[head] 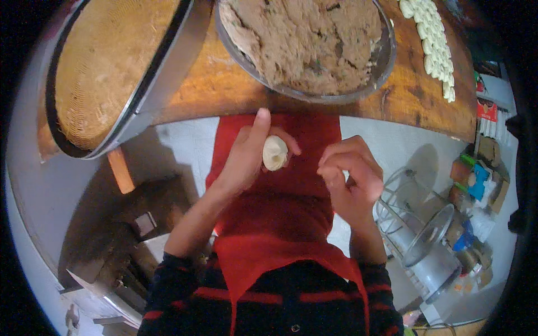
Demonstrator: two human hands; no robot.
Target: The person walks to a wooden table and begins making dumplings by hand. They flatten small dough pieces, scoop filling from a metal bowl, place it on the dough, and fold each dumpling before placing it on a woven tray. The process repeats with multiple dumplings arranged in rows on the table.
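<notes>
My left hand (250, 153) cups a small round ball of pale dough (275, 153) in front of the red apron (277, 210). A dimple shows in the dough's surface, and my thumb points up beside it. To its right, apart from the dough, my right hand (355, 174) has its thumb and fingertips pinched together, with nothing visible between them. Beyond both hands, a large metal bowl (325, 99) holds a thick brown, minced filling (307, 46) flecked with green. It rests on the wooden table (189, 92) near the front edge.
A round steamer tray (122, 71) with a dark rim and tan lining overhangs the table's front edge at left. Several pale dough pieces (433, 42) lie in rows at far right. On the right-hand floor stand a metal pot (433, 269) and clutter; a dark cabinet-like object (122, 248) is at lower left.
</notes>
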